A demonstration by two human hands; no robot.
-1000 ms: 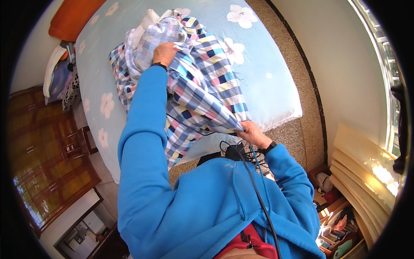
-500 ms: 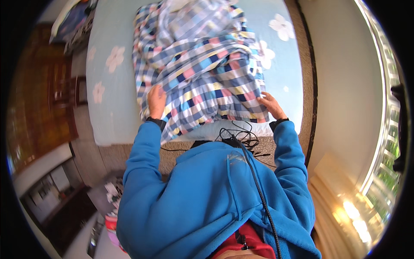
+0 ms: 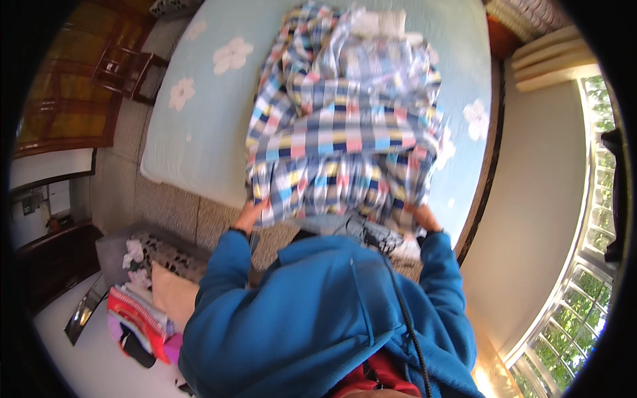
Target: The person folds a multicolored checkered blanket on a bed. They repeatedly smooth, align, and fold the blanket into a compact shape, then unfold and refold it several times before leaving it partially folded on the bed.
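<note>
A checked quilt [image 3: 345, 132] in blue, white, pink and yellow lies bunched and layered on the bed [image 3: 199, 146], which has a pale blue sheet with white flowers. At its near left corner, the fingers of my left hand [image 3: 251, 213] are closed on the edge. My right hand [image 3: 426, 217] grips the near right corner. Between the two hands the near edge hangs at the foot of the bed, slightly sagging. Folds of cloth partly hide the fingertips of both hands. A paler, thinner-looking layer of the cloth lies crumpled over the far part.
Black cables [image 3: 371, 232] lie tangled at the bed's foot, close to my body. A cream cloth [image 3: 378, 23] lies at the quilt's far end. Left stands a wooden chair [image 3: 126, 73]; folded clothes [image 3: 139, 318] are piled lower left. A wall and window [image 3: 570, 318] are at right.
Both hands have come nearer my body, drawing the quilt's near edge out straighter. My view has shifted, so the bed appears turned and more of the clothes pile shows.
</note>
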